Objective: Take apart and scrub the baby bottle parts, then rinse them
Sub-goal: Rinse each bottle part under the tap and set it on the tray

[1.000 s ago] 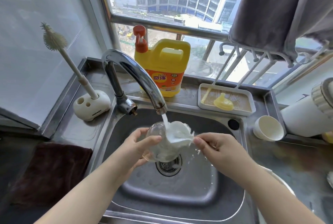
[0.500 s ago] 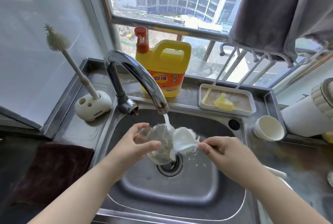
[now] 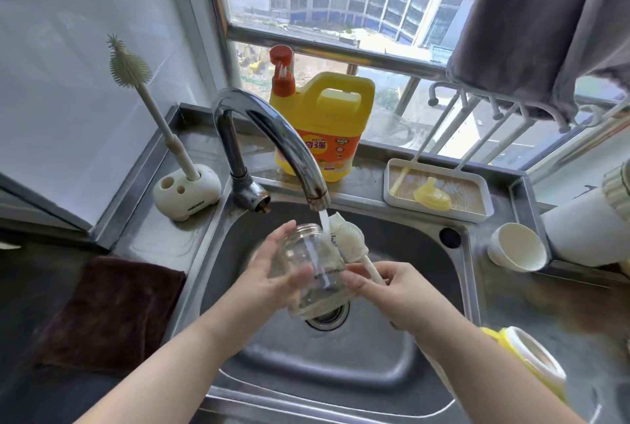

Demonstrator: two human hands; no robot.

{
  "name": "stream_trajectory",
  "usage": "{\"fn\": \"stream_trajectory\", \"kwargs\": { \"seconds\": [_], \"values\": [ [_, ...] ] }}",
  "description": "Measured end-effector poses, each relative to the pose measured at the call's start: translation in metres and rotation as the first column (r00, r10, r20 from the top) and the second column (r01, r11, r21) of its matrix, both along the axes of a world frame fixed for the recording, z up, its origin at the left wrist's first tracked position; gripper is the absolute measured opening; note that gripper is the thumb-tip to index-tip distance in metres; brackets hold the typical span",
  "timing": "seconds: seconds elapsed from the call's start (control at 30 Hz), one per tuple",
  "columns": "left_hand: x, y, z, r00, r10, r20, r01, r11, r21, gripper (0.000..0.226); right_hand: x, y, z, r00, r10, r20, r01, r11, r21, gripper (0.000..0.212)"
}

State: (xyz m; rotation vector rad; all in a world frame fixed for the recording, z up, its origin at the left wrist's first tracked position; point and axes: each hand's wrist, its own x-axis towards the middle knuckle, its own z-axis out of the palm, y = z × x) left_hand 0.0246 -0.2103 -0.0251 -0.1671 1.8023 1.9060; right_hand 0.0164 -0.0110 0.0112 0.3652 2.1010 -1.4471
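My left hand (image 3: 272,273) grips the clear bottle (image 3: 312,273) over the sink (image 3: 392,348), mouth up beside the running stream; my right hand (image 3: 392,287) pinches the sponge brush (image 3: 347,239) handle. The bottle is apart and seemingly scrubbed, rinsing under way. Rightward, the tray (image 3: 484,191) holds the yellow nipple (image 3: 432,196).
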Motion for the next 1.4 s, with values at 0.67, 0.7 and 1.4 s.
{"fn": "stream_trajectory", "kwargs": {
  "seconds": [0.67,0.7,1.4],
  "values": [
    [-0.001,0.007,0.005,0.997,-0.076,-0.029,0.069,0.982,-0.173,0.078,-0.009,0.013,0.018,0.997,0.02,-0.075,-0.017,0.999,0.046,0.028],
    [0.0,0.007,0.004,0.994,-0.095,-0.051,0.084,0.979,-0.184,0.079,-0.012,0.01,0.019,0.997,0.053,-0.06,-0.049,0.997,0.058,0.024],
    [-0.005,0.006,0.008,0.936,0.144,0.321,-0.125,0.989,-0.078,0.142,0.001,-0.012,0.002,0.984,0.006,-0.175,0.027,0.983,0.183,0.017]
  ]
}}
